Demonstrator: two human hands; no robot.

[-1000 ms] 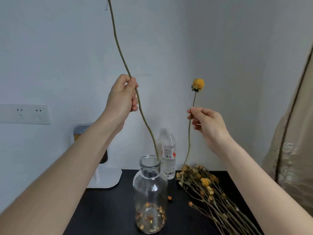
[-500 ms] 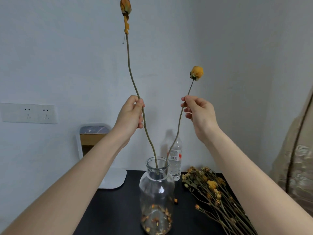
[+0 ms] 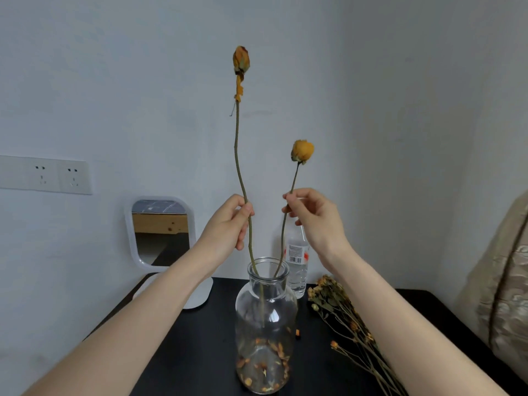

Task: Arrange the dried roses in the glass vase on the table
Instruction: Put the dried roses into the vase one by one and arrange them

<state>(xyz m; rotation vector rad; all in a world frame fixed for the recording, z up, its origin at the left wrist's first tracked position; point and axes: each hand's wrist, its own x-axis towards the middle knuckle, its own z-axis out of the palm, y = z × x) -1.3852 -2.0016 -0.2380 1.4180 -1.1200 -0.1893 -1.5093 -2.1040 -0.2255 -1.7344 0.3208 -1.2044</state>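
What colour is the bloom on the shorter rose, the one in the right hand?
The bloom is golden yellow-orange, seen best in the head view.

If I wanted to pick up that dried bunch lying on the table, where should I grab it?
Probably by the bare stems, coming from above on the right: they lie gathered there, while the heads fan out toward the glass vase.
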